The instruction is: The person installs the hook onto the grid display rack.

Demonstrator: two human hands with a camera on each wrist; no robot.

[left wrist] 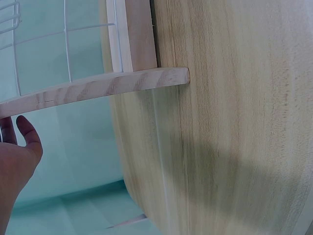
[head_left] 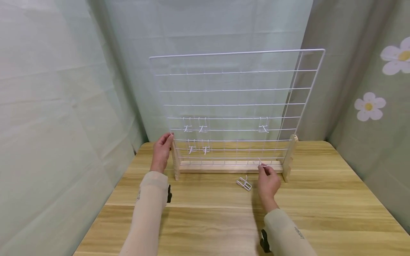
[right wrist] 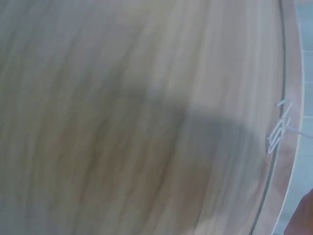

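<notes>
A white wire grid rack (head_left: pixel 237 89) stands upright in a pale wooden stand. My left hand (head_left: pixel 162 151) holds the top of the left wooden upright (head_left: pixel 175 160); the left wrist view shows its thumb (left wrist: pixel 30 136) beside that upright, with part of the hand out of frame. My right hand (head_left: pixel 268 183) pinches a small white wire hook (head_left: pixel 260 163) at the lowest wires, near the right upright (head_left: pixel 289 158). The fingers partly cover this hook. Another white double-wire hook (head_left: pixel 244 183) lies on the table just left of my right hand.
Several white hooks hang on the grid, such as one at left (head_left: pixel 203 128) and one at right (head_left: pixel 263 128). A wooden crossbar (head_left: pixel 221 167) joins the uprights. The wood-grain table (head_left: pixel 205 220) carries the stand. Fabric curtains (head_left: pixel 64 106) surround the back and sides.
</notes>
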